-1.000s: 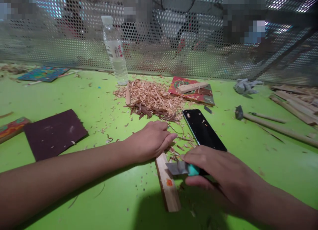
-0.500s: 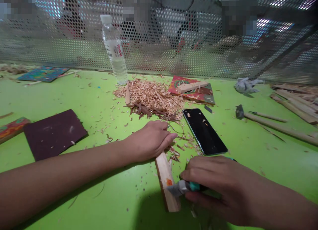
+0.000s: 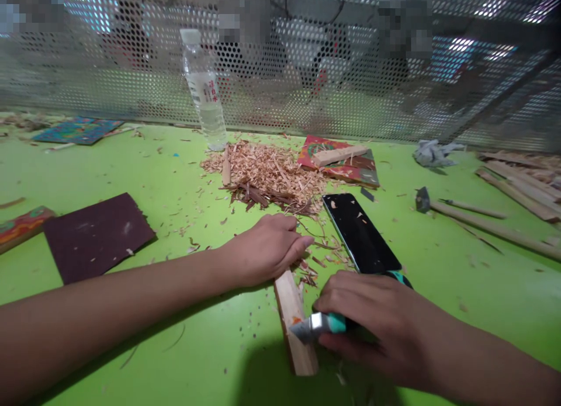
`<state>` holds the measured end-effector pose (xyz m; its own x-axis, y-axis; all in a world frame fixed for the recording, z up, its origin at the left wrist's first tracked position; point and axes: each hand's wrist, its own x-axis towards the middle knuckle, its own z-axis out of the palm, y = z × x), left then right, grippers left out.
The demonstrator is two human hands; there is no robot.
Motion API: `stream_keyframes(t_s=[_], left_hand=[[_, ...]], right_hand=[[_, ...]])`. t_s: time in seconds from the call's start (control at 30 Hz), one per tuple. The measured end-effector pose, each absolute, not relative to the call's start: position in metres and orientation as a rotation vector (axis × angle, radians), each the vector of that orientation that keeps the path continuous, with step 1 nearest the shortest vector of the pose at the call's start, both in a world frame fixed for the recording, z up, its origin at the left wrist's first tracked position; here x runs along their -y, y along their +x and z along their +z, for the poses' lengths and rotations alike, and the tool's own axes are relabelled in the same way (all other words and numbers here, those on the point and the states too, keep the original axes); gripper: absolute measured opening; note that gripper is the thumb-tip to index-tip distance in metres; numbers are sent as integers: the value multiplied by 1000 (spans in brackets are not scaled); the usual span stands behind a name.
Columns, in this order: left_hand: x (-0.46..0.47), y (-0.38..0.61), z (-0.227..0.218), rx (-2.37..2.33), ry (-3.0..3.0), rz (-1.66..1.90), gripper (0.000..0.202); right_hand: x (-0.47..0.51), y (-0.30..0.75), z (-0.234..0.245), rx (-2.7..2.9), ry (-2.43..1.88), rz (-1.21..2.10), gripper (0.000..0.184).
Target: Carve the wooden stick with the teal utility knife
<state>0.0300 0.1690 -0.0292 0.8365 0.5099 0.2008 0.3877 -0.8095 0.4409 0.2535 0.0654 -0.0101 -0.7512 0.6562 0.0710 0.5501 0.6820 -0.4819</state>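
Head view: wood strip lies flat on the green desk, pale, straight-edged, smooth-looking, with an orange patch. Left hand covers its far end, grip grasping it. Right hand grip is wrapped round a teal-and-black utility knife; metal blade sits across the strip at the patch, tip pointing left. Curly shavings heap beyond. Glossy phone is tight beside the right hand, knife's butt at its near edge. Open room left of strip, below left forearm; near end squared off. Strip's long axis runs away from the person, leaning slightly left.
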Motion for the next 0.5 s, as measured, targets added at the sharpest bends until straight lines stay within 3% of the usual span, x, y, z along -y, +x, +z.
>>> stream_keyframes(t_s=[0.5], left_hand=[[-169, 30, -30, -665, 2603, 488, 56]], right_hand=[[-65, 247, -7, 2660, -973, 684, 32]])
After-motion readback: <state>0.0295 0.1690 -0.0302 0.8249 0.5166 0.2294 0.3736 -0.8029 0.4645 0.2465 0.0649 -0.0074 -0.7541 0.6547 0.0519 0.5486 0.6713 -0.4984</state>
